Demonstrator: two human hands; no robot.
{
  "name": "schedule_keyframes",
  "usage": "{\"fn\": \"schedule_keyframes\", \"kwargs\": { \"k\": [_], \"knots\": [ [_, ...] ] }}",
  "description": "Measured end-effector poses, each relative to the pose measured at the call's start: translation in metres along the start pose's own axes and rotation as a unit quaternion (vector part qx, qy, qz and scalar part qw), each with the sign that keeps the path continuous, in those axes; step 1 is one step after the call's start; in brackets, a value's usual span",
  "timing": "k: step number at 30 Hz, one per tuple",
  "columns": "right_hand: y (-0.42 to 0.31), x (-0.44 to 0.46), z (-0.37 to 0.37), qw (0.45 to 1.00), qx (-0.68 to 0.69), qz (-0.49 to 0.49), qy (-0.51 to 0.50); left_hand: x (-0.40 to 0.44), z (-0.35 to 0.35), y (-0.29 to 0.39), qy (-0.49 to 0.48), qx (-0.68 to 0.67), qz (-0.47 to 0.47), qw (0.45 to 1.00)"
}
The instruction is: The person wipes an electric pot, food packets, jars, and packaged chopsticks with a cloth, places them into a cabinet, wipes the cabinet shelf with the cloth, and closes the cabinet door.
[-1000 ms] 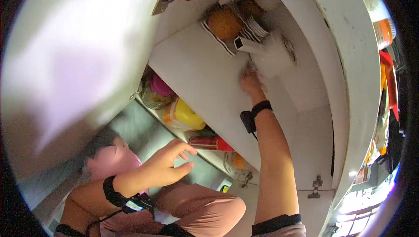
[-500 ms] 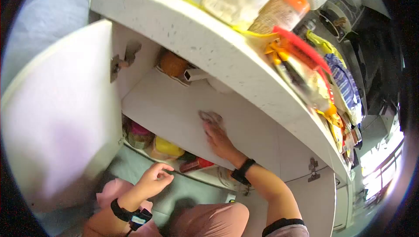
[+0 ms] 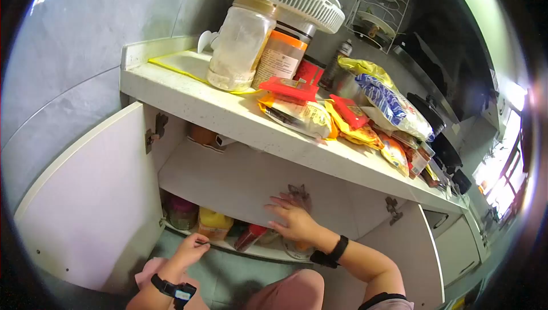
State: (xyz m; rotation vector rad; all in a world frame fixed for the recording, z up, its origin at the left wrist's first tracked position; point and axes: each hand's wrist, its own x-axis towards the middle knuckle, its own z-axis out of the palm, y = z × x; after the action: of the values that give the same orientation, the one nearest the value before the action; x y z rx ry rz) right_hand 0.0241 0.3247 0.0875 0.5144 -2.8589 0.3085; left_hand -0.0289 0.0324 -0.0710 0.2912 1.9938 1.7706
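The wall (image 3: pixel 114 30) is grey-tiled, the window (image 3: pixel 503 168) bright.

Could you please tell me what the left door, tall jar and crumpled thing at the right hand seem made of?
Left door: probably coated board; smooth, pale. Tall jar: clear plastic or glass; glossy, translucent. Crumpled thing: maybe thin cloth or plastic; blur hides which.

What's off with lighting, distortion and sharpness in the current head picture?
In the head view, glare washes out the window at far right, the counter edge bows, the picture's corners go black, shadow dims the cupboard interior, and the crumpled thing by the right hand is too unclear to identify.
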Motion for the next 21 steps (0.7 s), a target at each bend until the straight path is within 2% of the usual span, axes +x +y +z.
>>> {"fn": "schedule_keyframes", "kwargs": {
  "k": [1,3,5,6,10,11,13,15,17,18,20,21],
  "knots": [
    [-0.025,0.002,-0.019,1.0,0.001,0.001,0.003,0.002,0.003,-0.004,-0.001,0.012,0.016,1.0],
    [-0.073,0.01,-0.06,0.993,-0.032,-0.112,0.015,0.008,0.005,-0.009,-0.005,0.058,0.022,0.998],
    [-0.107,0.01,-0.094,0.986,-0.055,-0.151,0.036,0.006,0.012,-0.003,-0.009,0.073,0.004,0.997],
    [-0.116,0.012,-0.107,0.977,-0.082,-0.187,0.055,0.008,0.013,-0.012,-0.002,0.085,0.072,0.994],
    [-0.116,0.019,-0.146,0.969,-0.065,-0.203,0.125,0.018,0.018,-0.03,-0.019,0.071,0.077,0.994],
    [-0.115,0.022,-0.155,0.969,-0.069,-0.198,0.129,0.017,0.018,-0.029,-0.009,0.072,0.068,0.995],
    [-0.111,0.035,-0.175,0.957,-0.108,-0.178,0.204,0.018,0.017,-0.029,0.002,0.07,0.06,0.996],
    [-0.105,0.061,-0.192,0.938,-0.105,-0.163,0.287,0.02,0.014,-0.034,0.003,0.125,0.071,0.99],
    [-0.09,0.097,-0.203,0.934,-0.106,-0.159,0.303,0.013,0.014,-0.02,0.008,0.128,0.06,0.99],
    [-0.082,0.108,-0.208,0.934,-0.101,-0.157,0.304,0.009,0.012,-0.014,0.016,0.128,0.049,0.99],
    [-0.072,0.13,-0.21,0.982,-0.051,-0.062,0.17,0.01,0.011,-0.019,0.021,0.124,0.05,0.991],
    [-0.065,0.138,-0.211,0.982,-0.055,-0.059,0.169,0.01,0.01,-0.021,0.024,0.116,0.057,0.991]
  ]
}}
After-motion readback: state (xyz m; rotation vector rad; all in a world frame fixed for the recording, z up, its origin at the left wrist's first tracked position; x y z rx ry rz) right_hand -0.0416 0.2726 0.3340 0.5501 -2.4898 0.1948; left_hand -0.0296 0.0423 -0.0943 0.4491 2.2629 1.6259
